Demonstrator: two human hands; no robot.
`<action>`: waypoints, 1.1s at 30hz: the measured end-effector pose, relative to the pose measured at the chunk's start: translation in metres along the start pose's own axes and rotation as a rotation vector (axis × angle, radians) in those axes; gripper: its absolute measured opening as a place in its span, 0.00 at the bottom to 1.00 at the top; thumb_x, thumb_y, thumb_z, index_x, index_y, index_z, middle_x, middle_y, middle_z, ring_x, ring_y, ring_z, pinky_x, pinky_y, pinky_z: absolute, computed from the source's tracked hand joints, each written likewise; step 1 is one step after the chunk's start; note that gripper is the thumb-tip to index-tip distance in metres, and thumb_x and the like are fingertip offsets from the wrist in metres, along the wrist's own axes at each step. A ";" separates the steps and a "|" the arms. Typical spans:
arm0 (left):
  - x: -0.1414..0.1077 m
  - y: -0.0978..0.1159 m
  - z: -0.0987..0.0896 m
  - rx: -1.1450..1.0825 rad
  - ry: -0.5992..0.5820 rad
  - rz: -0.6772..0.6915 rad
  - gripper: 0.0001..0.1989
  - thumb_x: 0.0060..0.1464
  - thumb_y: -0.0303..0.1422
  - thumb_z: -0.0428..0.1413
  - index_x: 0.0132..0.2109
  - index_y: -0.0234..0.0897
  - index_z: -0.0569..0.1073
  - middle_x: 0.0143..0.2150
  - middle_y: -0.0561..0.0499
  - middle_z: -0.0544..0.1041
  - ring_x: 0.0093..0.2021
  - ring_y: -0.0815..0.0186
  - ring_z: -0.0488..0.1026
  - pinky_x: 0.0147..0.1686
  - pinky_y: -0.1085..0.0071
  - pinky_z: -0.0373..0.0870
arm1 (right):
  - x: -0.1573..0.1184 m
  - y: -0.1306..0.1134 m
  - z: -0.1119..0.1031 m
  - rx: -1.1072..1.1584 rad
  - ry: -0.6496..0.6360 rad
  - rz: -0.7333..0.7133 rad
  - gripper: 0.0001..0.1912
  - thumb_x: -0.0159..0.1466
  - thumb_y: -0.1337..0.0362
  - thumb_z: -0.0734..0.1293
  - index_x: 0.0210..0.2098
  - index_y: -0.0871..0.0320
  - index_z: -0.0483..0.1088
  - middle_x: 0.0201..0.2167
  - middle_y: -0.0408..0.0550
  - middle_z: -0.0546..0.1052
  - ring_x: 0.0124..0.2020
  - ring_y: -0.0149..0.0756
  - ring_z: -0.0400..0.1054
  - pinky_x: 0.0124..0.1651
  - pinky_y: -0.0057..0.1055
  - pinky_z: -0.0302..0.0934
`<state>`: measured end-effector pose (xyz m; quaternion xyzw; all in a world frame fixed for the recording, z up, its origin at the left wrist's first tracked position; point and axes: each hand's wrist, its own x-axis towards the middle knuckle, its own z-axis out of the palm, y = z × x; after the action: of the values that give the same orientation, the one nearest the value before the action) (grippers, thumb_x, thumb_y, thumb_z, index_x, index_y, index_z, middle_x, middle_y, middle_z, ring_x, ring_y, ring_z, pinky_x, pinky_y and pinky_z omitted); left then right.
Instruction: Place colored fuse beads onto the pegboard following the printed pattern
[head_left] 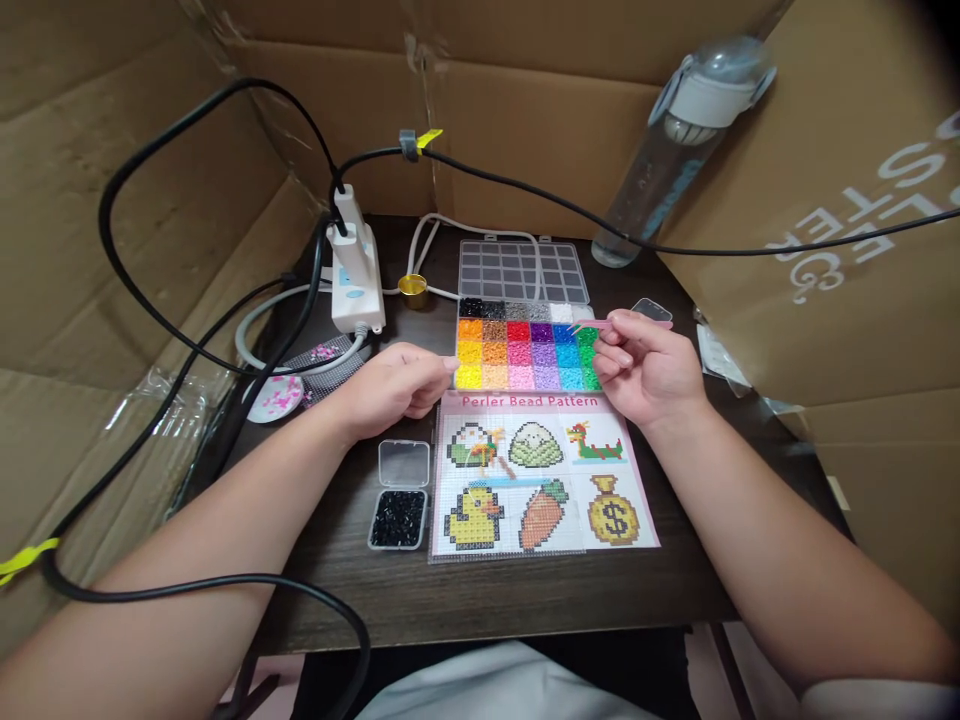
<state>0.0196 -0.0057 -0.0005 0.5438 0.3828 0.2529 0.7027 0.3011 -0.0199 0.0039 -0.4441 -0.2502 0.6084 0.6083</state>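
Pink tweezers [590, 324] are pinched in my right hand [646, 368], their tips over the blue compartments at the right of the bead box [517, 390]. My left hand [405, 382] is closed at the box's left edge, by the yellow beads; whether its fingers hold anything is hidden. The box has its clear lid [523, 272] folded back behind it. In front lies a Perler Bead Pattern sheet [651, 500] with several printed designs, including a duck, a carrot and a money bag. Left of the sheet stands a small open case of black beads [398, 519].
A white power strip [357, 290] with black cables [112, 200] stands at the left, beside a white dish [271, 400] of pink pieces. A gold cup [412, 291] sits behind. A water bottle [664, 165] leans at the back right. Cardboard walls surround the table [510, 600].
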 end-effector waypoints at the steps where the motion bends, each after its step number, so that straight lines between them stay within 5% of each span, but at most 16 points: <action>1: 0.000 0.000 0.000 -0.002 -0.002 0.002 0.25 0.58 0.36 0.54 0.17 0.37 0.54 0.17 0.58 0.50 0.19 0.75 0.45 0.19 0.73 0.42 | 0.000 0.000 -0.001 -0.020 -0.014 -0.013 0.09 0.52 0.69 0.72 0.22 0.56 0.66 0.19 0.37 0.64 0.16 0.21 0.51 0.17 0.22 0.52; 8: 0.000 -0.002 0.000 0.014 -0.013 0.017 0.25 0.59 0.36 0.53 0.17 0.37 0.54 0.17 0.58 0.50 0.19 0.75 0.45 0.19 0.73 0.43 | -0.018 0.013 0.005 -0.319 -0.197 -0.243 0.06 0.56 0.58 0.75 0.31 0.52 0.78 0.25 0.41 0.74 0.19 0.27 0.63 0.22 0.29 0.63; 11: 0.001 -0.004 0.000 0.023 -0.012 0.024 0.25 0.59 0.36 0.53 0.17 0.37 0.55 0.17 0.58 0.50 0.18 0.75 0.46 0.19 0.74 0.44 | -0.037 0.025 0.019 -0.592 -0.344 -0.335 0.02 0.57 0.62 0.76 0.29 0.53 0.80 0.34 0.47 0.81 0.30 0.34 0.74 0.32 0.33 0.71; 15: 0.002 -0.004 0.001 0.032 -0.004 0.036 0.25 0.60 0.35 0.53 0.17 0.37 0.56 0.16 0.58 0.51 0.18 0.75 0.48 0.18 0.75 0.46 | -0.052 0.042 0.031 -0.734 -0.460 -0.287 0.02 0.57 0.65 0.75 0.30 0.52 0.82 0.31 0.47 0.83 0.33 0.37 0.78 0.37 0.34 0.74; 33: 0.001 0.001 0.006 0.123 0.026 0.038 0.25 0.61 0.34 0.52 0.17 0.37 0.56 0.15 0.58 0.52 0.17 0.75 0.47 0.18 0.75 0.45 | -0.050 0.048 0.030 -0.844 -0.490 -0.217 0.02 0.57 0.65 0.74 0.30 0.53 0.83 0.30 0.48 0.84 0.29 0.36 0.78 0.30 0.30 0.72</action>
<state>0.0252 -0.0081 0.0006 0.5899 0.3963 0.2491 0.6580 0.2440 -0.0670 -0.0103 -0.4670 -0.6547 0.4738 0.3589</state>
